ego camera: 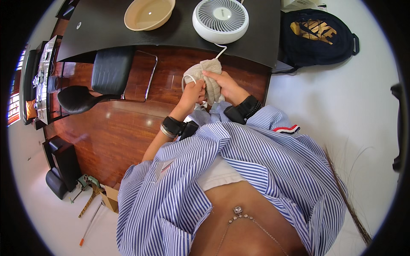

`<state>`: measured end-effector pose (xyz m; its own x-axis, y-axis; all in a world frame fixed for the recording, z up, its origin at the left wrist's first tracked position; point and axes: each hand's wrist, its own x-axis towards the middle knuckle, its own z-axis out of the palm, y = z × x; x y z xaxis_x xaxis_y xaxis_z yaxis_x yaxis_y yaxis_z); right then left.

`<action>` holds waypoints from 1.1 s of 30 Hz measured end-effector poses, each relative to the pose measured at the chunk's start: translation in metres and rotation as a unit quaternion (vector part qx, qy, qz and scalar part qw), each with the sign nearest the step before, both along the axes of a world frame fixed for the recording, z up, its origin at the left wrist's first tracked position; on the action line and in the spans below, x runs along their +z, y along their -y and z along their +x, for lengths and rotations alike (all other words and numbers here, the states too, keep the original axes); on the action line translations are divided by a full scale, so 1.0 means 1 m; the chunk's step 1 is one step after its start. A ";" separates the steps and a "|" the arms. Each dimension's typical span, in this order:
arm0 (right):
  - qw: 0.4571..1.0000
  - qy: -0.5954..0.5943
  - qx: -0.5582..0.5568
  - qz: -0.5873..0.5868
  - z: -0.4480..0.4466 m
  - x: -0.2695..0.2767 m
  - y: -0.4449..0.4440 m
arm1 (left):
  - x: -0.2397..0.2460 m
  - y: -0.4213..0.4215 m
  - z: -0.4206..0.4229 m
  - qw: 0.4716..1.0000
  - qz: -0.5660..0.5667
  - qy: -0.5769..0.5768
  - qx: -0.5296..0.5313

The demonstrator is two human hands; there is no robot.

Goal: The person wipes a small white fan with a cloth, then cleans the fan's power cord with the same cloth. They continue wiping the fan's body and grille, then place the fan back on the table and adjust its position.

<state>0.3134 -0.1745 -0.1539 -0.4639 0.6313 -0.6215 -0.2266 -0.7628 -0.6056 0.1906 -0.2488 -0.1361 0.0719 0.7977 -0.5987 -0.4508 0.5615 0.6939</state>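
Observation:
A beige cloth (209, 68) is bunched between my two hands, just off the desk's front edge. My left hand (193, 92) has its fingers curled at the cloth's lower left, with a loop of white cable (189, 76) over it. My right hand (225, 84) grips the cloth from the right, thumb on top. The white cable runs from the cloth up to a round white fan (221, 19) on the desk. Whether the cable passes inside the cloth is hidden.
A beige basin (149, 14) holding liquid stands left of the fan on the dark desk (179, 36). A dark backpack (320, 36) lies to the right. Black chairs (112, 70) stand at the left on the wooden floor, with a cardboard box (110, 198) at the lower left.

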 end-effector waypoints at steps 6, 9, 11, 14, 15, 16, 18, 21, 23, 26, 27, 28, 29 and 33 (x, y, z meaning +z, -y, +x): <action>0.999 -0.011 -0.040 0.027 0.001 -0.009 -0.005 | 0.006 0.007 0.001 0.999 0.000 0.022 -0.035; 0.994 -0.007 -0.102 -0.039 0.009 -0.021 -0.027 | 0.011 0.018 0.001 0.998 0.002 0.034 -0.057; 0.994 -0.026 -0.097 -0.036 0.015 -0.028 -0.040 | 0.013 0.023 -0.002 0.997 -0.005 0.034 -0.063; 0.995 -0.004 -0.088 -0.043 0.014 -0.038 -0.043 | 0.013 0.025 -0.003 0.997 -0.002 0.033 -0.065; 0.996 0.001 -0.081 -0.039 0.013 -0.040 -0.042 | 0.013 0.025 -0.003 0.997 0.000 0.029 -0.068; 0.997 0.000 -0.072 -0.037 0.012 -0.041 -0.040 | 0.014 0.025 -0.004 0.997 0.012 0.030 -0.072; 0.996 0.011 -0.071 -0.045 0.011 -0.042 -0.036 | 0.015 0.022 -0.002 0.998 -0.016 0.008 -0.062; 0.997 0.000 -0.067 -0.048 0.011 -0.039 -0.032 | 0.013 0.014 0.002 0.998 -0.014 0.017 -0.056; 0.998 -0.005 -0.054 -0.043 0.012 -0.036 -0.031 | 0.007 0.001 0.008 0.998 -0.004 0.023 -0.053; 0.999 0.001 -0.020 -0.034 0.012 -0.032 -0.030 | -0.004 -0.020 0.015 0.999 -0.002 0.035 -0.039; 0.999 0.007 -0.018 -0.036 0.012 -0.031 -0.031 | -0.006 -0.023 0.016 0.999 -0.010 0.037 -0.039; 0.999 0.011 -0.015 -0.041 0.012 -0.031 -0.032 | -0.007 -0.026 0.017 0.998 -0.020 0.043 -0.041; 0.999 0.015 -0.011 -0.046 0.012 -0.032 -0.033 | -0.008 -0.028 0.017 0.997 -0.029 0.050 -0.042; 0.999 -0.007 -0.012 -0.048 0.014 -0.042 -0.044 | -0.001 -0.023 0.025 0.997 -0.061 0.055 -0.013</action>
